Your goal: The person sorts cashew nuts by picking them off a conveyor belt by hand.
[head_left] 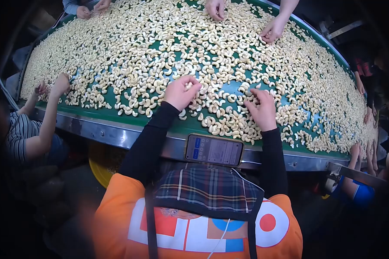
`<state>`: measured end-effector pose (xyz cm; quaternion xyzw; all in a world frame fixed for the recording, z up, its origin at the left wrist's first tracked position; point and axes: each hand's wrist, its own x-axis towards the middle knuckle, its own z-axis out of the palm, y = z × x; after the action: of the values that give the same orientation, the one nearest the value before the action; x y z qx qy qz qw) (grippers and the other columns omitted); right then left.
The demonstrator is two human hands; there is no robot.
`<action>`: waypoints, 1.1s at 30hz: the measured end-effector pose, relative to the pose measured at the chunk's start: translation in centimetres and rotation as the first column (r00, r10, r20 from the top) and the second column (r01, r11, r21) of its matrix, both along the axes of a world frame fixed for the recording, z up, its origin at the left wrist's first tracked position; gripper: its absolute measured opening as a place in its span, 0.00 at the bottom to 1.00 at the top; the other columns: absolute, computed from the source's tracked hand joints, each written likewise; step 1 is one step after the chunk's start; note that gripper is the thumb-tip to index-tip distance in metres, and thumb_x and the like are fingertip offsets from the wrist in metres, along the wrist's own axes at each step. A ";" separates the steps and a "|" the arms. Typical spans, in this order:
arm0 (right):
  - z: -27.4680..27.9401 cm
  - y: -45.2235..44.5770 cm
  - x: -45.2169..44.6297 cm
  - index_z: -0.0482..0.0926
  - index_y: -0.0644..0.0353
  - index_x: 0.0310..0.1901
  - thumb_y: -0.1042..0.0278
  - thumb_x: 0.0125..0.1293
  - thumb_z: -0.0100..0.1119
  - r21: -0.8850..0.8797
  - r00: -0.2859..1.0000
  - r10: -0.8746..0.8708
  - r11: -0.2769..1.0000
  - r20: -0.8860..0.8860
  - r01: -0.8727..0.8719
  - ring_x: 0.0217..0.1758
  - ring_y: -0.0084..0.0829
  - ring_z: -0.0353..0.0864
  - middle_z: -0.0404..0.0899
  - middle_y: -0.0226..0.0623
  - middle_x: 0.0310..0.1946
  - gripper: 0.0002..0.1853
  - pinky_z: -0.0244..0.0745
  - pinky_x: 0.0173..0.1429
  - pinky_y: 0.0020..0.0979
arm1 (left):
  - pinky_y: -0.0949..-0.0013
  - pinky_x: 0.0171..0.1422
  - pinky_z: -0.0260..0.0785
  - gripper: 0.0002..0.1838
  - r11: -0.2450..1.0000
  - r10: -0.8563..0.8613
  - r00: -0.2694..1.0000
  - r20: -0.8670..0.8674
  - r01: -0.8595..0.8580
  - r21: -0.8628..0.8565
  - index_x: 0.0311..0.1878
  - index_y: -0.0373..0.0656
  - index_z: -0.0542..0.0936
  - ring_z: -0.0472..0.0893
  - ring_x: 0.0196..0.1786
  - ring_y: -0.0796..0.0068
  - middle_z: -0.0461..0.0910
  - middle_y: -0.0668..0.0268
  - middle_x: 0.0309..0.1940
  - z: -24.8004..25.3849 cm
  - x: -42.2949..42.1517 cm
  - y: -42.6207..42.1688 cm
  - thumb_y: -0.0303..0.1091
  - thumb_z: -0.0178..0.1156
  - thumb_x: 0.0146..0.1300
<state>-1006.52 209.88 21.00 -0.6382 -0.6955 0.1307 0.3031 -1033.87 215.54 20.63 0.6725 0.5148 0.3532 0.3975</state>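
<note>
Pale, smooth, curved cashews [222, 123] cover the green belt [187, 126] around your hands, long axes pointing every way. Your left hand [181, 92] curls over some; your right hand [262, 108] bends among others towards the near edge. Fingertips are partly hidden, so you cannot tell whether either grip is closed. Cashews blur at the belt's left end.

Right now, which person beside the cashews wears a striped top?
The person at far left, in a striped top; the camera wearer's left hand and right hand emerge from plain black sleeves.
</note>
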 end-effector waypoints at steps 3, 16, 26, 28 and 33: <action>1.0 -0.9 -2.0 0.77 0.60 0.37 0.70 0.48 0.65 0.049 0.998 -0.023 0.998 -0.052 0.026 0.36 0.34 0.74 0.75 0.36 0.30 0.12 0.68 0.42 0.31 | 0.70 0.36 0.69 0.12 0.997 0.004 0.877 -0.480 0.036 0.074 0.28 0.40 0.76 0.78 0.33 0.75 0.76 0.70 0.24 1.4 -1.8 2.0 0.40 0.59 0.59; 0.6 0.3 -8.0 0.78 0.60 0.33 0.71 0.49 0.64 -0.003 0.994 0.038 0.999 -0.101 -0.038 0.37 0.34 0.73 0.75 0.35 0.31 0.09 0.68 0.42 0.31 | 0.86 0.14 0.54 0.11 0.667 0.136 0.728 0.672 0.435 -0.605 0.42 0.42 0.75 0.73 0.21 0.85 0.76 0.69 0.26 3.0 -2.3 3.3 0.39 0.54 0.64; 1.5 -0.6 -10.8 0.78 0.61 0.33 0.74 0.49 0.64 -0.043 0.981 -0.022 0.999 -0.195 0.014 0.31 0.32 0.71 0.74 0.35 0.29 0.08 0.68 0.39 0.28 | 0.69 0.29 0.72 0.10 0.822 -0.326 0.722 -0.610 0.536 0.195 0.35 0.41 0.79 0.80 0.29 0.68 0.80 0.62 0.30 0.7 1.8 9.8 0.38 0.59 0.56; 0.9 -0.6 -11.1 0.78 0.60 0.33 0.73 0.49 0.64 -0.038 0.982 -0.030 0.999 -0.184 0.024 0.32 0.32 0.71 0.74 0.35 0.29 0.08 0.68 0.39 0.28 | 0.69 0.29 0.71 0.10 0.827 -0.423 0.727 -0.541 0.554 0.097 0.35 0.41 0.79 0.79 0.28 0.67 0.80 0.62 0.29 2.2 -0.4 8.9 0.38 0.59 0.56; 0.3 -0.4 -12.0 0.79 0.60 0.33 0.73 0.49 0.64 0.072 0.998 0.021 0.997 -0.064 -0.017 0.33 0.33 0.72 0.74 0.34 0.29 0.09 0.68 0.40 0.29 | 0.81 0.18 0.61 0.11 0.677 -0.349 0.820 0.453 0.555 -0.484 0.39 0.42 0.76 0.76 0.24 0.79 0.77 0.67 0.26 2.4 -8.7 6.3 0.40 0.56 0.61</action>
<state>-1018.55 209.46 21.32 -0.6157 -0.6957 0.1290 0.3468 -1042.57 221.88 23.04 0.5520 0.3410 0.1668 0.7424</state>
